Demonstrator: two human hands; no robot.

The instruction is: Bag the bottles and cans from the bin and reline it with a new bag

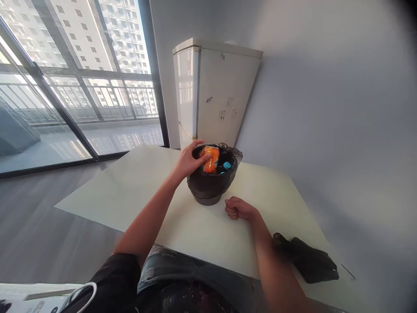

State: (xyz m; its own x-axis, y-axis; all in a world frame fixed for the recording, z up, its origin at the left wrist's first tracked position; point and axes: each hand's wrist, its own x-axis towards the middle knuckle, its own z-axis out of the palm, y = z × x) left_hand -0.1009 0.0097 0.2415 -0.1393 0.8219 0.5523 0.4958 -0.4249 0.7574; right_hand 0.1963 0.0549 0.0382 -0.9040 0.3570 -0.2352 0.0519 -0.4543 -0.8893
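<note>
A small black bin (208,187) lined with a black bag stands on a white table (140,187). My left hand (190,159) reaches over its near-left rim, fingers curled around an orange drink bottle (211,158) inside the bin. A bottle with a blue cap (226,165) lies beside it in the bin. My right hand (237,208) rests on the table just to the right of the bin's base, closed in a loose fist with nothing visible in it.
A folded black bag (308,259) lies on the table's near right corner. A white fridge (211,93) stands behind the table against the grey wall. Floor-to-ceiling windows (74,82) fill the left side.
</note>
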